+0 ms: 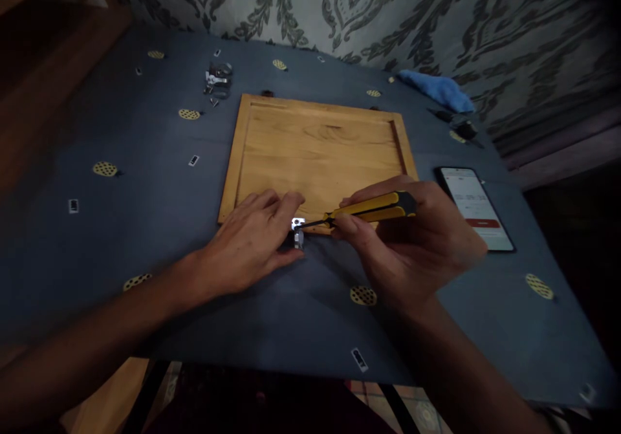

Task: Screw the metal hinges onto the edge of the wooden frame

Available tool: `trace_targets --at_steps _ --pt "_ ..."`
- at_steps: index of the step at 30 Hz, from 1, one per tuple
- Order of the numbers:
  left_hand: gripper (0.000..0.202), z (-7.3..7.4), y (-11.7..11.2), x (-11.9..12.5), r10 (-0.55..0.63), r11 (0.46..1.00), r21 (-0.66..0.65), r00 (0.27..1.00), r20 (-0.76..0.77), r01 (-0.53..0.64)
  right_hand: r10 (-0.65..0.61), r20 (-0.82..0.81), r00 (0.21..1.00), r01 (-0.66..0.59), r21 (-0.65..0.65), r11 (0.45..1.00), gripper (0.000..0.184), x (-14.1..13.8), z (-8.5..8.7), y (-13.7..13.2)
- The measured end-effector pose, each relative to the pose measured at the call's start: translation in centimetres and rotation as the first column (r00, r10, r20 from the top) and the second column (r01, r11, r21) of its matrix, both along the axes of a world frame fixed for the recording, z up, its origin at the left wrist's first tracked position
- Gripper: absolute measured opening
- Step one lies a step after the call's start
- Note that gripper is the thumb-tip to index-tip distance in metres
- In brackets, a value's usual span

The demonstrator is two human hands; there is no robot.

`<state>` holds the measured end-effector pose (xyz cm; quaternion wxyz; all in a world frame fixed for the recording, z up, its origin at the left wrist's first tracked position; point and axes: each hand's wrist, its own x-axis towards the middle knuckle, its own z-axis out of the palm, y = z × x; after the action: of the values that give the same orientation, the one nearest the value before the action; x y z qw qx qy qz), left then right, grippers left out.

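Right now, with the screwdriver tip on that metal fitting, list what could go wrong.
The screwdriver tip could slip off the small metal fitting and jab the left hand, whose fingers sit right beside it. A slip might also scratch the wooden board.

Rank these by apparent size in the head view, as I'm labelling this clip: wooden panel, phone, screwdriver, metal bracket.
1. wooden panel
2. phone
3. screwdriver: thin and partly hidden by the right hand, so its place against the phone is unsure
4. metal bracket
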<state>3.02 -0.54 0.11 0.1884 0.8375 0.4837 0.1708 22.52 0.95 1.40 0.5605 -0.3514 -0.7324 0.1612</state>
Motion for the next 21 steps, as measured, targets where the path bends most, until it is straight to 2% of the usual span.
trace_targets --at_steps 4,7,13,18,21 --pt "0.056 0.0 0.0 -0.1 -0.01 1.0 0.008 1.0 0.015 0.01 0.026 -0.018 0.999 -0.028 -0.12 0.992 0.011 0.1 0.4 -0.3" --pt "0.057 -0.1 0.0 -0.2 -0.021 1.0 0.018 0.999 0.025 0.02 0.049 -0.007 0.999 -0.049 -0.203 0.978 0.021 0.4 0.8 -0.6" --pt "0.057 -0.2 0.1 -0.2 -0.029 0.999 0.013 0.999 0.02 0.029 0.155 0.026 0.988 -0.142 -0.27 0.952 0.023 0.9 1.1 -0.6" --pt "0.055 0.0 0.1 -0.2 -0.025 1.0 -0.008 0.999 0.02 0.025 0.07 0.098 0.993 -0.052 -0.181 0.982 0.006 0.7 0.8 -0.4" --pt "0.056 0.1 0.1 -0.2 -0.024 1.0 0.002 0.999 0.022 0.024 0.014 0.114 0.993 -0.001 -0.119 0.993 0.009 0.7 0.5 -0.4"
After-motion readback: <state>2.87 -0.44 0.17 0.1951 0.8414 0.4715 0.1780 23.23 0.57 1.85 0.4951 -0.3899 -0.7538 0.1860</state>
